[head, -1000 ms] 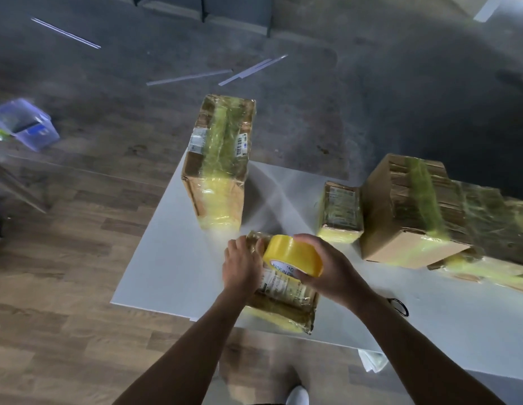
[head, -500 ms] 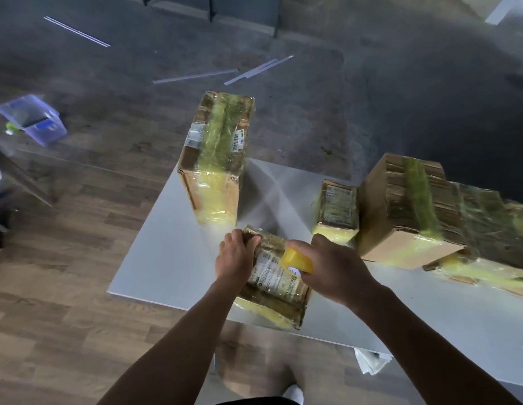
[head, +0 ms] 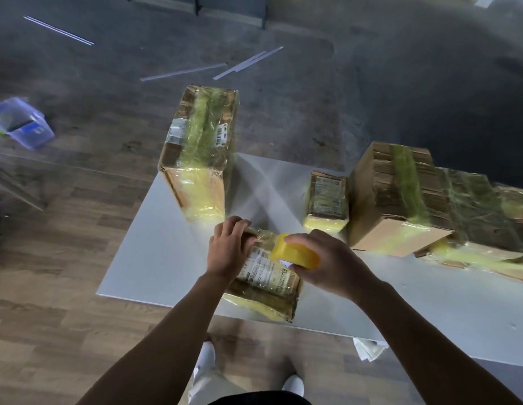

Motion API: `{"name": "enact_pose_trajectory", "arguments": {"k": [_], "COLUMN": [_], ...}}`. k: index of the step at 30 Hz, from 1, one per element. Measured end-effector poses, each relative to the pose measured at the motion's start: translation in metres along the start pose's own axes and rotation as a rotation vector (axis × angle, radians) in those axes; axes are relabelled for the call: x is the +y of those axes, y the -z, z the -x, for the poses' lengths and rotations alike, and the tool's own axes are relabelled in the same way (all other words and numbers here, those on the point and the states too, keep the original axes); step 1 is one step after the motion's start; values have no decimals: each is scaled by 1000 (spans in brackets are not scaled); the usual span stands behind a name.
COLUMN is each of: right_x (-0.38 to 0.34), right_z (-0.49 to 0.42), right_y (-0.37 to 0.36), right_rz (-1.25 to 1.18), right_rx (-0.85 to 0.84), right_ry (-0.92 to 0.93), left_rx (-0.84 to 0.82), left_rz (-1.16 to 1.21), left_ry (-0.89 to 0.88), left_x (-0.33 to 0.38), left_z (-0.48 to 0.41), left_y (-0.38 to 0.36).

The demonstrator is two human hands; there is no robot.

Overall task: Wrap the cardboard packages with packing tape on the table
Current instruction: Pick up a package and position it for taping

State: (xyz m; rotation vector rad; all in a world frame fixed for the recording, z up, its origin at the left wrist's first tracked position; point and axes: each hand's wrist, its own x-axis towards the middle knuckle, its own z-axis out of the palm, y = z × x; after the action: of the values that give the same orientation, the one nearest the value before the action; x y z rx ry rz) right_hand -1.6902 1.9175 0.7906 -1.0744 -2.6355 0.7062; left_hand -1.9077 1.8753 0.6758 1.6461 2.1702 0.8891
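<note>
- A white table [head: 155, 258] on a wood-plank floor [head: 50, 287] serves as the packing station in this dim room, seen from beside the person at work.
- Closest, at the table's front edge, a small cardboard package [head: 263, 276] lies flat with its label up. It is already glossy with yellowish tape, and its near corner reaches the table's lip.
- The person's left hand [head: 228, 249] curls its fingers over the package's far-left end, at ten o'clock from the label, gripping it to pin it down.
- The right hand [head: 333, 261] grasps a yellow tape roll [head: 295, 254] around its rim and holds it on the package's top at two o'clock. Whether a strip is paying out cannot be told.
- By the look of it, another band of tape is about to go over this package.
- The risk lies at that edge: a hard tug on the roll toward six o'clock could drag the light package off the table if the left hand's grip slackens. A slack strip could also fold onto itself and wrinkle.
- Farther back, a tall package [head: 199, 159] stands upright at eleven o'clock. A smaller package [head: 327, 200] stands at one o'clock, just beside a large box [head: 397, 200] at two. All are taped.
- Beyond the table, a plastic bin [head: 20, 121] sits on the floor at ten o'clock, and pale strips [head: 184, 72] lie scattered at twelve.
</note>
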Motion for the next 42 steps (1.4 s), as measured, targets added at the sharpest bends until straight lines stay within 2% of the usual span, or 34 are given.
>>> {"name": "enact_pose_trajectory", "arguments": {"k": [2,5,8,9,11,13,14,18,21,25,28,32,37,40,42], "right_x": [0,3,5,6,9,14,17,23,24,21,24,30,39,42,41], "right_z": [2,10,13,13,14,18,20,24,26,27,28,23,21,23,25], "right_y": [9,23,21,19,17,18,17,20,24,21,19,21,12,8,4], "right_rz": [114,365,433,443,454,471,474,453,435,348,427,483,481,480,479], "right_rx": [-42,-191,-195,-168,-104,-87,-80,-52,-100,-185,-222,-266,-296,-307,-309], "right_ry": [-42,-159,-179,-170,-156,-129,-110,-63,-58,-159,-233,-235,-276,-275,-270], "left_rx": [10,-7,-12,5,10,-44,-65,-49,-36,-69,-85,-109,-191,-142,-108], "left_rz": [-25,-31,-89,-135,-236,-273,-266,-235,-206,-218,-240,-331,-486,-434,-426], "left_ry": [4,15,22,-16,-206,-389,-414,-324,-305,-270,-255,-252,-390,-582,-648], "left_x": [0,4,11,14,17,21,23,28,28,30,30,31,51,55,54], "left_z": [-1,-1,-3,-5,-9,-10,-9,-5,-8,-9,-8,-11,-12,-10,-4], "left_y": [0,-1,3,6,7,3,1,0,-2,-3,-3,-4,0,-5,-6]}}
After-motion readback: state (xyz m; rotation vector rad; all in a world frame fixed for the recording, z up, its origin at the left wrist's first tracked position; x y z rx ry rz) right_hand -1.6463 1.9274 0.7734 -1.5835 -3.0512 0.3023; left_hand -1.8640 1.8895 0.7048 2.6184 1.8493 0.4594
